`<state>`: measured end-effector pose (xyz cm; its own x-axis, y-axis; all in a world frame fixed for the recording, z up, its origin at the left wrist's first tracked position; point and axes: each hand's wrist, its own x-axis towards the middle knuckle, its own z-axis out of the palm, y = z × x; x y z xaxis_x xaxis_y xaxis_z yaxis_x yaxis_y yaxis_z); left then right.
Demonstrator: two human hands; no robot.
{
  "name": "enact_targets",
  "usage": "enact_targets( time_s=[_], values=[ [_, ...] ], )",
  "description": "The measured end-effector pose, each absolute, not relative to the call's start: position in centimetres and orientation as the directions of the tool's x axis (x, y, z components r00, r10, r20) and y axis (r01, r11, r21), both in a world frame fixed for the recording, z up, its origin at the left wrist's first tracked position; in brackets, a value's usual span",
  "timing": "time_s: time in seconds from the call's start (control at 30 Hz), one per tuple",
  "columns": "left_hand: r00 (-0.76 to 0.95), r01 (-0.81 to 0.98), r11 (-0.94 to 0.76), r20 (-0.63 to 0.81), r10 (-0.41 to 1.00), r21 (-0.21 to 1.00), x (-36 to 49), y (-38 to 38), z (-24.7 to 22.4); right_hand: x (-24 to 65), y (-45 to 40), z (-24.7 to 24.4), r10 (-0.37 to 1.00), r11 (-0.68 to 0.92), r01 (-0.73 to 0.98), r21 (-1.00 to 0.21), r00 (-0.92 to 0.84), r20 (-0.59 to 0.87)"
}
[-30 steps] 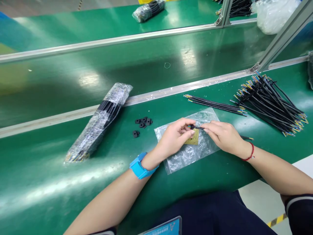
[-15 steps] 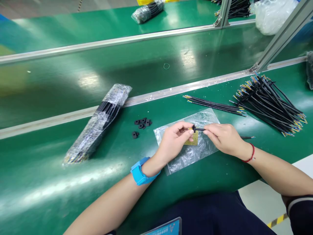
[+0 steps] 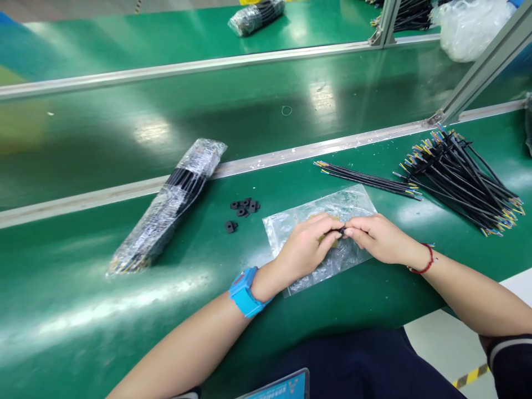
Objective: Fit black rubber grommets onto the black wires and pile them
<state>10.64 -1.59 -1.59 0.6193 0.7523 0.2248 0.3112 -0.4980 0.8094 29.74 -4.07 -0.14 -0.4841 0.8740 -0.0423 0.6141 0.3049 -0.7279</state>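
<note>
My left hand (image 3: 306, 244) pinches a small black rubber grommet (image 3: 342, 231) between thumb and fingertips. My right hand (image 3: 379, 238) is closed on a black cable, its fingertips almost touching those of the left; most of the cable is hidden by the hand. Both hands are above a clear plastic bag (image 3: 275, 228) lying flat, with a yellowish piece (image 3: 334, 242) partly covered by the left hand. Several loose black grommets (image 3: 245, 207) lie to the left of the bag. Beyond it, a few black cables (image 3: 369, 180) with stripped coloured wire ends lie side by side.
A large fanned pile of black cables (image 3: 465, 180) rests at the right. On the left, a plastic-wrapped cable bundle (image 3: 168, 213) leans across the metal rail (image 3: 286, 154). A metal post (image 3: 477, 69) rises at the back right, near a white plastic bag (image 3: 469, 30).
My hands have come closer together; the stretch of cable visible between them before is now covered by my fingers. The view has shifted slightly.
</note>
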Motion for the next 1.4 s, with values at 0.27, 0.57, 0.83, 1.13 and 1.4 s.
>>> enact_targets(
  time_s=[0.27,0.57,0.83,1.13,1.4],
  values=[
    [0.598,0.015,0.149,-0.128,0.791,0.989,10.8,-1.7,-0.7,29.9,-4.6,0.1,0.744,0.632,0.742,-0.225,-0.499,0.444],
    [0.597,0.253,-0.256,0.058,0.800,0.933,10.4,-1.3,-0.2,30.5,-4.5,0.6,0.822,0.570,0.717,-0.402,-0.496,0.281],
    [0.420,0.882,-0.411,0.011,0.907,0.232,2.4,4.4,1.1,42.1,0.4,3.6,0.841,-0.181,0.983,-0.010,0.160,0.517],
    [0.302,0.945,-0.282,-0.110,0.947,0.163,-2.3,4.3,-1.9,43.1,0.1,3.3,0.773,-0.177,0.983,-0.057,0.174,0.610],
    [0.245,0.872,-0.194,-0.057,0.968,0.450,-2.5,4.8,-2.6,32.3,2.5,0.6,0.902,0.396,0.918,-0.027,-0.383,0.197]
  ],
)
